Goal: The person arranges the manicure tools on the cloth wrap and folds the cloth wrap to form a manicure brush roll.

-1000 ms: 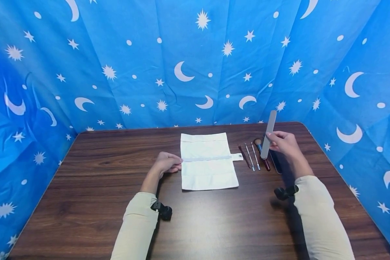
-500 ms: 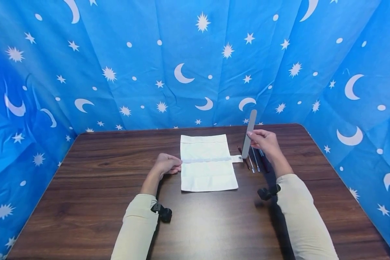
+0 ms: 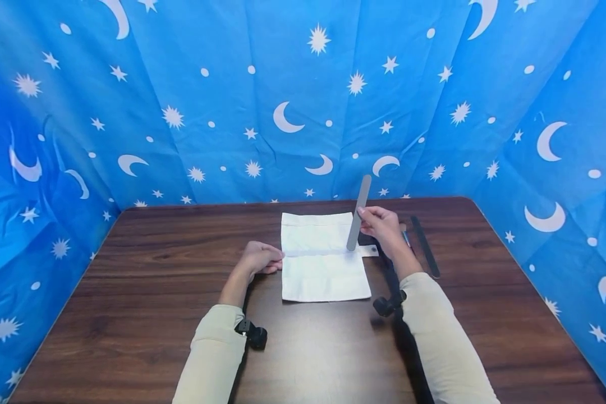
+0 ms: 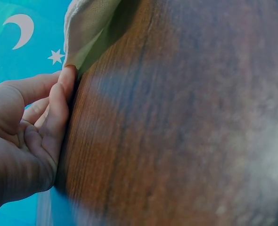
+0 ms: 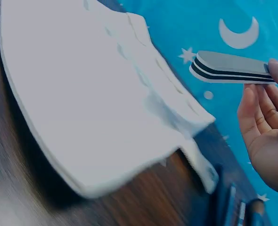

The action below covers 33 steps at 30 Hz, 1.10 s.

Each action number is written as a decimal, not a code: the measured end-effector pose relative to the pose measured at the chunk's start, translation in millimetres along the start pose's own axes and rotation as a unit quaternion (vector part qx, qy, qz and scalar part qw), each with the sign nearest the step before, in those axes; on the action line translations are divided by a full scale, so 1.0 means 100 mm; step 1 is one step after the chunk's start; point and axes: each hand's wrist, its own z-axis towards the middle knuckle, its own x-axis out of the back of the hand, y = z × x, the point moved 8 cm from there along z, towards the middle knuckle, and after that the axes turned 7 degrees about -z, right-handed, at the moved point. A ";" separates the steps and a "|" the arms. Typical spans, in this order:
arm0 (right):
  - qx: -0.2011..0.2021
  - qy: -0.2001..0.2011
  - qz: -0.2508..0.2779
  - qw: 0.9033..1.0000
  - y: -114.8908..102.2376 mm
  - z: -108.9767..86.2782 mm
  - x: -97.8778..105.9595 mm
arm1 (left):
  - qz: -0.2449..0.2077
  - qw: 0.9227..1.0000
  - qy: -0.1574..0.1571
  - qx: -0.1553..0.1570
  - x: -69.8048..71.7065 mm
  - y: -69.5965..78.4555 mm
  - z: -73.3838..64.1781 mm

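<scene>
A white fabric tool roll (image 3: 323, 278) lies unfolded on the table, a pocket edge running across its middle and a snap tab (image 3: 369, 251) at its right. My left hand (image 3: 260, 257) pinches the roll's left edge; in the left wrist view, thumb and fingertips meet on the cloth (image 4: 89, 28). Held up between thumb and fingers of my right hand (image 3: 382, 225) is a grey nail file (image 3: 361, 205). Its lower end overlaps the right side of the roll near the pocket edge. The right wrist view shows black and white layers along the file's side (image 5: 233, 70).
Right of the roll lie a black nail file (image 3: 425, 247) and a brush (image 3: 406, 237) partly behind my right wrist. Handles of slim tools (image 5: 228, 207) show blurred at the bottom of the right wrist view. A blue star-and-moon curtain (image 3: 207, 112) stands behind the wooden table (image 3: 156, 280).
My right hand has carried the grey nail file leftward from above the other tools to over the roll's right side. The left hand stays at the roll's left edge.
</scene>
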 end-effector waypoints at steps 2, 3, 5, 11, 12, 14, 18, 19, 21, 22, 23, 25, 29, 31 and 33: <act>-0.005 -0.005 0.012 1.000 0.05 0.00 -0.09 | 0.002 1.000 -0.002 -0.002 -0.01 -0.01 0.00; -0.005 -0.007 0.013 1.000 0.07 0.01 -0.13 | 0.002 1.000 -0.003 -0.003 -0.02 -0.01 0.00; -0.001 -0.011 0.019 1.000 0.09 0.02 -0.22 | 0.000 1.000 -0.004 -0.009 -0.02 0.00 0.00; -0.001 -0.011 0.058 0.998 0.13 0.08 -0.48 | 0.004 1.000 0.003 -0.013 0.01 0.03 -0.03; -0.002 -0.010 0.062 0.998 0.14 0.08 -0.51 | 0.006 1.000 0.005 -0.014 0.01 0.03 -0.03; 0.002 -0.013 0.072 0.997 0.14 0.09 -0.57 | 0.007 1.000 0.007 -0.014 0.02 0.02 -0.02; 0.008 -0.016 0.088 0.996 0.15 0.12 -0.65 | 0.007 1.000 0.008 -0.013 0.02 0.00 -0.01; 0.008 -0.016 0.093 0.996 0.15 0.13 -0.67 | 0.007 1.000 0.008 -0.012 0.02 0.00 -0.01; 0.006 -0.014 0.101 0.995 0.16 0.14 -0.70 | 0.007 1.000 0.005 -0.012 0.01 0.00 0.00; 0.005 -0.014 0.107 0.994 0.16 0.15 -0.71 | 0.007 1.000 0.004 -0.012 0.00 0.00 0.00; 0.004 -0.013 0.114 0.993 0.16 0.16 -0.73 | 0.008 1.000 0.003 -0.013 0.00 0.00 0.00; 0.001 -0.009 0.126 0.992 0.17 0.18 -0.76 | 0.006 1.000 0.003 -0.015 0.00 0.00 0.00; 0.002 0.002 0.152 0.988 0.18 0.21 -0.83 | 0.002 1.000 0.004 -0.017 0.01 0.01 0.01; 0.003 0.005 0.161 0.987 0.19 0.23 -0.86 | 0.000 1.000 0.001 -0.018 0.00 0.01 0.01; 0.004 0.005 0.169 0.986 0.19 0.24 -0.90 | -0.003 1.000 -0.003 -0.020 -0.01 0.02 0.01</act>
